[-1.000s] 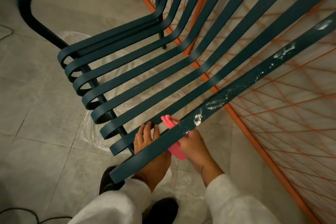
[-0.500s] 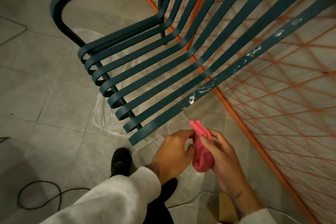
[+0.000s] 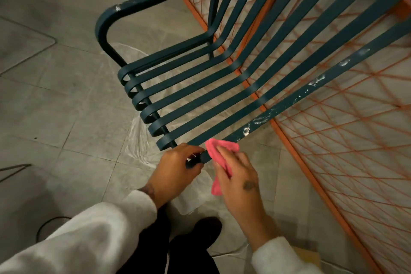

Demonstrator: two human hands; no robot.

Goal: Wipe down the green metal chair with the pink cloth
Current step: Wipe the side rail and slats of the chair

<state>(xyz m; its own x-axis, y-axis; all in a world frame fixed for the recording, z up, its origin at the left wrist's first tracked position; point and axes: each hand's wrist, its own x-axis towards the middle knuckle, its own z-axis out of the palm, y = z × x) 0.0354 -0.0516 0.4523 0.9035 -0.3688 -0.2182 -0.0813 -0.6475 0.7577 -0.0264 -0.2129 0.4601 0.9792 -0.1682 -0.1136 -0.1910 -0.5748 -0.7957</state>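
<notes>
A person stands at the front of a dark green slatted chair (image 3: 222, 87), seen from above. The left hand (image 3: 178, 169) grips the front end of the chair's nearest slat (image 3: 289, 104), fingers curled round the metal. Just beside it, the right hand (image 3: 240, 182) holds the pink cloth (image 3: 219, 162) on the same slat, fingers close together and laid over the fabric; the thumb is hidden. One end of the cloth hangs below the palm. White smears (image 3: 260, 120) run along that slat beyond the cloth, toward the chair's back, and more flecks mark the armrest (image 3: 138, 2) on the chair's far side. An orange mesh fence (image 3: 344, 140) stands behind the chair. A clear plastic sheet (image 3: 138, 138) lies on the grey tiled floor (image 3: 55, 107) under the seat. A black shoe (image 3: 206, 227) shows in front of the chair, below the hands.
</notes>
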